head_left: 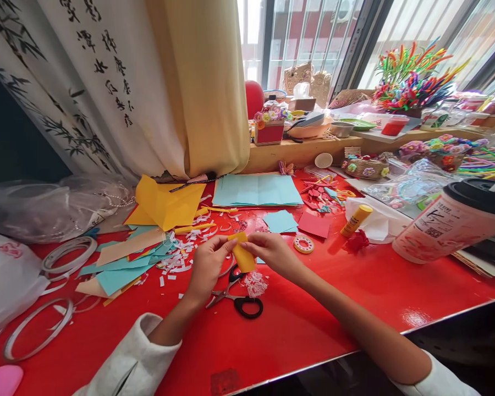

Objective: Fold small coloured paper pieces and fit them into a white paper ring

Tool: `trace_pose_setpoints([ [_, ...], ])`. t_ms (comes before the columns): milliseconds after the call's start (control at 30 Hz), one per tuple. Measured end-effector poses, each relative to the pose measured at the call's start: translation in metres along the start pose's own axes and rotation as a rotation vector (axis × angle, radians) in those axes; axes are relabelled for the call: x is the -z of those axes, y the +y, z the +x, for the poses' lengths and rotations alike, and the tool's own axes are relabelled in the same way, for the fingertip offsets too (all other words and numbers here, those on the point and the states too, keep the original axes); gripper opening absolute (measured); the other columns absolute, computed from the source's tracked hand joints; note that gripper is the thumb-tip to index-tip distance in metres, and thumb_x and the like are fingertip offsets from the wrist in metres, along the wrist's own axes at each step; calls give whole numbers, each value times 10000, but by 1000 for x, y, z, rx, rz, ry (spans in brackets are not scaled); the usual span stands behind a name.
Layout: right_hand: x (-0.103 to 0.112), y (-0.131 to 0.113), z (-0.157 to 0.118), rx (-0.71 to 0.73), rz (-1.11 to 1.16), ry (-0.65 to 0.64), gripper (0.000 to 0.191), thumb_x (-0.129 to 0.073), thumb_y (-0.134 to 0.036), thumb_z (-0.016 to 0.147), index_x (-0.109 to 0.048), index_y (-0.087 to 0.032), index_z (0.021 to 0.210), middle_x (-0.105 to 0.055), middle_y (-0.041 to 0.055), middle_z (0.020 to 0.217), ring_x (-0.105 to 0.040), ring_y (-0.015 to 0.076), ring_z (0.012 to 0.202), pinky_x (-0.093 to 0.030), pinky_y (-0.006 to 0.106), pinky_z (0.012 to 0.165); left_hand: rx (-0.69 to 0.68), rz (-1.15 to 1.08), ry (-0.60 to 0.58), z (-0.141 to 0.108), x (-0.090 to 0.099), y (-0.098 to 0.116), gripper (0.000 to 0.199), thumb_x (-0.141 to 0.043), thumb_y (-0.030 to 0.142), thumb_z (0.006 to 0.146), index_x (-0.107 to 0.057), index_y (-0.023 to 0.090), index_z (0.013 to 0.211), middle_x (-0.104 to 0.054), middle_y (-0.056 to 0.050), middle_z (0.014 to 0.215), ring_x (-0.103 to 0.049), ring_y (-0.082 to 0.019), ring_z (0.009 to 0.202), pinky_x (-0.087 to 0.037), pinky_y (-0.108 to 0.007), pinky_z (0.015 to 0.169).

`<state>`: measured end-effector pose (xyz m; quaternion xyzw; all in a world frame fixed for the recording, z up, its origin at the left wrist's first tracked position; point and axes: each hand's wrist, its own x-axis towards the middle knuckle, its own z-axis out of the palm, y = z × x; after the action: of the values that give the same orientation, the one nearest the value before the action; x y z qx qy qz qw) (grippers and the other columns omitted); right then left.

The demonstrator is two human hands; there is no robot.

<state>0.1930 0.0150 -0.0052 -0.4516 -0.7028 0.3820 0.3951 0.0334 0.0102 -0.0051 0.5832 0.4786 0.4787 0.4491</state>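
Note:
A small piece of yellow paper (pixel 244 258) is held up between my two hands, above the red table. My left hand (pixel 210 261) pinches its left edge with thumb and fingers. On the other side, my right hand (pixel 274 254) grips its upper right edge. Right below the paper lies a pair of black-handled scissors (pixel 248 308), its blades pointing left and part of it hidden by the paper. A crumpled tuft of white shreds (pixel 256 284) sits beside the scissors. Blue paper squares (pixel 280 221) and a red paper square (pixel 314 225) lie just beyond my hands.
Left are tape rolls (pixel 70 256), paper scraps (pixel 127 264) and folded yellow paper (pixel 169 201). Blue sheets (pixel 258 190) lie at the back. A small tape roll (pixel 303 245), a glue stick (pixel 357 220) and a large lidded cup (pixel 454 223) stand right. A curtain (pixel 206 82) hangs behind.

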Motion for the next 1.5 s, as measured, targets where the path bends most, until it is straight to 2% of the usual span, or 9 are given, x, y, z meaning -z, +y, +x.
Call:
trace_pose_setpoints([
  [233,-4,0,0,-45,96,-12,317,-481,-406,807,-469,-174,591,-458,-15,570,-420,93,524,-349,210,492,-9,15,26,-1,-1,-2,235,-580,391,751,-596,157,726,-561,11,695,-478,-113,671,-388,-201,614],
  [467,-3,-1,0,-117,120,-93,289,-509,-412,784,-559,-147,678,-560,22,663,-515,120,599,-408,227,540,-15,-6,55,-2,-2,-3,245,-584,398,750,-516,167,701,-500,33,667,-450,-99,633,-373,-197,582],
  [933,0,-1,2,-177,335,-204,243,-572,-380,747,-530,-150,683,-588,20,710,-588,142,677,-484,286,644,-15,-6,61,-2,-3,-5,243,-582,395,753,-500,170,711,-490,37,675,-441,-96,644,-359,-196,582],
  [1033,6,-3,3,-213,383,-242,204,-598,-344,732,-570,-143,755,-616,26,753,-610,145,730,-496,290,697,-16,9,68,-2,-3,-4,236,-580,386,756,-506,166,712,-494,35,676,-438,-93,643,-350,-193,580],
  [1133,14,-2,5,-223,364,-238,220,-620,-326,721,-601,-134,827,-643,46,791,-626,150,750,-506,309,725,-14,15,78,-1,-3,-4,243,-577,393,755,-505,167,703,-492,37,670,-431,-93,638,-349,-194,585],
  [1267,22,2,5,-187,325,-240,213,-604,-336,740,-613,-132,799,-660,54,752,-643,152,720,-524,327,718,-15,19,97,0,-1,-3,252,-579,399,749,-497,169,688,-479,40,658,-429,-96,634,-349,-200,586],
  [1500,24,-1,3,-150,202,-254,200,-567,-291,764,-645,-136,861,-673,59,787,-647,153,742,-532,310,713,-11,44,95,1,-1,-3,244,-579,393,754,-503,168,698,-482,40,664,-434,-95,636,-352,-200,590],
])
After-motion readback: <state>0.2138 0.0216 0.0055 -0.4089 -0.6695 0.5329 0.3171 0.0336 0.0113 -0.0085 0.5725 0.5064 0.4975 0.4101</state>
